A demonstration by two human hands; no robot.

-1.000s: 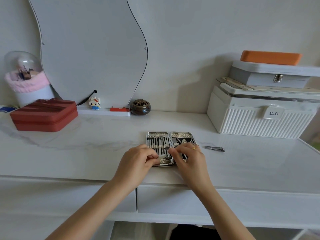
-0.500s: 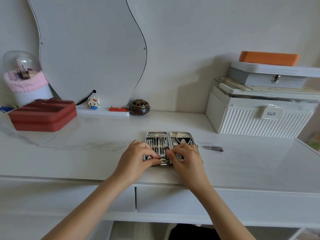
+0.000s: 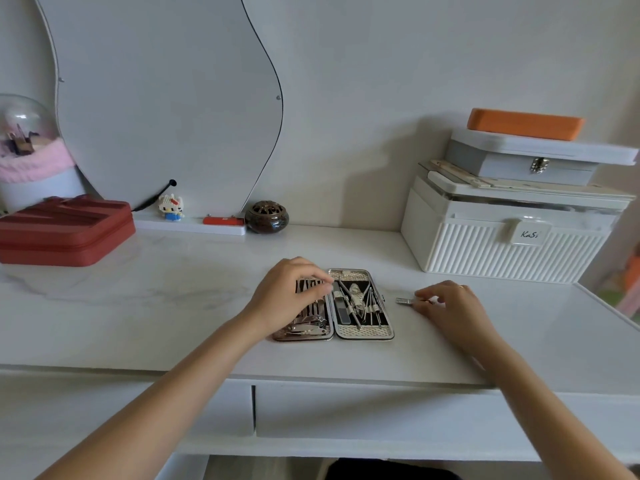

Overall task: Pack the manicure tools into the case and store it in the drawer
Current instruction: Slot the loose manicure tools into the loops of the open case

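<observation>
The tabletop [image 3: 173, 299] is white with faint grey marbling, and the drawer front [image 3: 381, 410] below it is plain white. At centre frame, the open case [image 3: 363, 332] shows a black lining framed by a silver woven-textured border, its tools [image 3: 360, 303] silver. At left sits a deep red zip case [image 3: 62, 230]. The dome jar [image 3: 31, 157] (upper left) is clear over a pink fuzzy band. At right, the ribbed white box [image 3: 502, 251] carries vertical ridges; an orange block [image 3: 524, 123] tops the grey box [image 3: 519, 164]. A dark brown pot [image 3: 266, 217] glints beside a red bar [image 3: 223, 221].
</observation>
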